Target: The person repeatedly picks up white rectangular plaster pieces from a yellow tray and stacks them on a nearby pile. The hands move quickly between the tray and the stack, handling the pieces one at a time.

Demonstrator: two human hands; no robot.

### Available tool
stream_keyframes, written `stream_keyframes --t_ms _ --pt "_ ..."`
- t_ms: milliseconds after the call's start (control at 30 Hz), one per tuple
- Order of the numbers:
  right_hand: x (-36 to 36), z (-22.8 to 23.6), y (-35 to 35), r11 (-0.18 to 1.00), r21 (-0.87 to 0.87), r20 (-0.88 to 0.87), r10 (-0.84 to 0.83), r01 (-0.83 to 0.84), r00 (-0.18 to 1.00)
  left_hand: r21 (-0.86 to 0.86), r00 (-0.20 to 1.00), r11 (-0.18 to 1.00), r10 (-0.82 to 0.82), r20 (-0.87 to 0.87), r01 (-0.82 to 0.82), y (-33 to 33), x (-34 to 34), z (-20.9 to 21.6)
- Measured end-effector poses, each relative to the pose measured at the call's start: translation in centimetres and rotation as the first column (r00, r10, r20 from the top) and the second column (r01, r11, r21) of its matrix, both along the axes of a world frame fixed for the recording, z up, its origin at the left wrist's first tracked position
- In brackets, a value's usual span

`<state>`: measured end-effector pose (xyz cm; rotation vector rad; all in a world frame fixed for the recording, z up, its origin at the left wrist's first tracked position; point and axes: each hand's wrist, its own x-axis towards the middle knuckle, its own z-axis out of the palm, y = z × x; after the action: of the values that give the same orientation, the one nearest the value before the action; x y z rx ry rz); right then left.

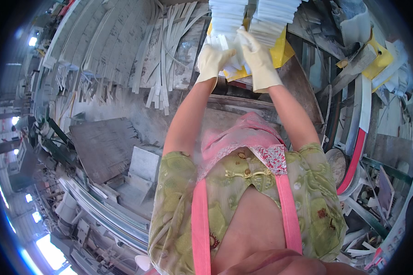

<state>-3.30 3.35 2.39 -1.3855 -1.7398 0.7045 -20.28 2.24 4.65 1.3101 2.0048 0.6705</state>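
Both hands wear cream gloves and are stretched out ahead at the top of the view. Between them is a small bundle of thin white strips [235, 48]. My left hand [212, 60] is closed around the bundle's left side. On the right side, my right hand [258, 58] grips it, its fingers lying long against the strips. Just beyond stand two tall stacks of thin white pieces, a left stack [227, 13] and a right stack [273, 18]. Yellow sheeting [281, 51] shows under and beside them. The bundle's lower end is partly hidden by the gloves.
Long grey-white strips [163, 59] hang over an edge to the left, beside large layered stacks [101, 36]. A brown board [103, 146] leans lower left, near metal rails [110, 215]. Rightward are a curved red-and-white strip [355, 156], a round container [337, 165] and scraps.
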Motion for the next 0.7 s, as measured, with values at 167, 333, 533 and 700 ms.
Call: stream_keyframes --t_ms 167,333,533,700 --pt "-1.0 -2.0 -1.3 0.995 -0.056 -0.159 0.075 -0.085 0.984 0.081 0.998 0.995 -0.053 0.023 0.051 -0.8 0.5 -0.4" --pt "2.9 -2.9 -1.9 0.900 -0.074 -0.342 0.381 -0.429 0.859 0.008 0.998 1.000 -0.002 -0.067 0.003 -1.6 2.1 0.6" --pt "5.8 -3.7 2.1 0.756 -0.470 0.017 0.523 -0.455 0.852 0.075 0.994 0.997 0.036 -0.107 -0.028 -0.6 3.5 -0.3" --pt "4.7 -4.0 5.3 0.697 -0.275 0.086 0.704 -0.662 0.705 0.014 0.975 1.000 -0.005 -0.221 0.008 -0.3 3.4 -1.0"
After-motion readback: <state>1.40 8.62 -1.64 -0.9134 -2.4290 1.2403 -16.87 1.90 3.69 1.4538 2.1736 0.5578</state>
